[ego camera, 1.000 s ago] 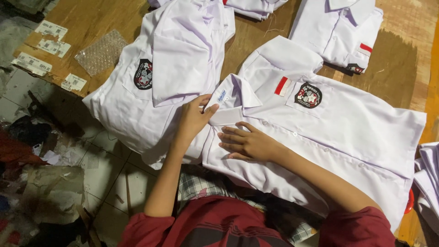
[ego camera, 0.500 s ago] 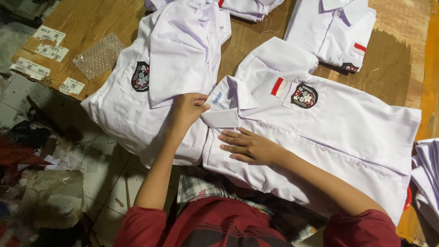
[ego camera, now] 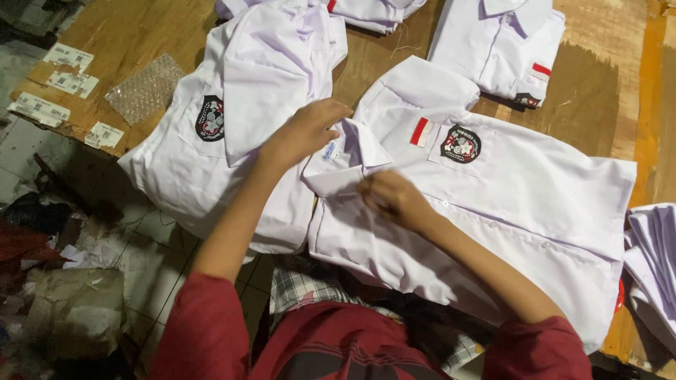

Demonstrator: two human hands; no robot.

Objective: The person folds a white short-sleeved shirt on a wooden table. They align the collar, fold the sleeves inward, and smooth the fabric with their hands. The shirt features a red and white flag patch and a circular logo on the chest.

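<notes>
1. The white shirt (ego camera: 493, 211) lies face up and spread across the wooden tabletop (ego camera: 598, 91), its collar (ego camera: 348, 158) towards the person and its hem running off to the right. A red-and-white flag patch (ego camera: 420, 131) and a round black badge (ego camera: 460, 143) sit on its chest.
2. The left hand (ego camera: 304, 131) rests on the collar's left side, fingers curled over the cloth; it seems to pinch the collar edge, though the grip itself is hidden under the fingers.
3. The right hand (ego camera: 396, 199) sits loosely closed on the button placket just below the collar, fingertips down at the cloth. It is blurred, so I cannot tell whether it grips a button or only presses.
4. The shirt looks light, thin and limp, with nothing fragile about it. The cloth will slide and wrinkle if dragged, so the stiffer collar and the doubled placket are judged the best places to take hold.
5. Just to the left, touching it, lies a second white shirt (ego camera: 232, 141) with a sleeve folded over and its own black badge.
6. A third shirt (ego camera: 503, 49) lies further back, with more white cloth (ego camera: 655, 246) at the right edge.
7. A bubble-wrap piece (ego camera: 144, 88) and paper labels (ego camera: 67, 81) lie at the tabletop's left end.
</notes>
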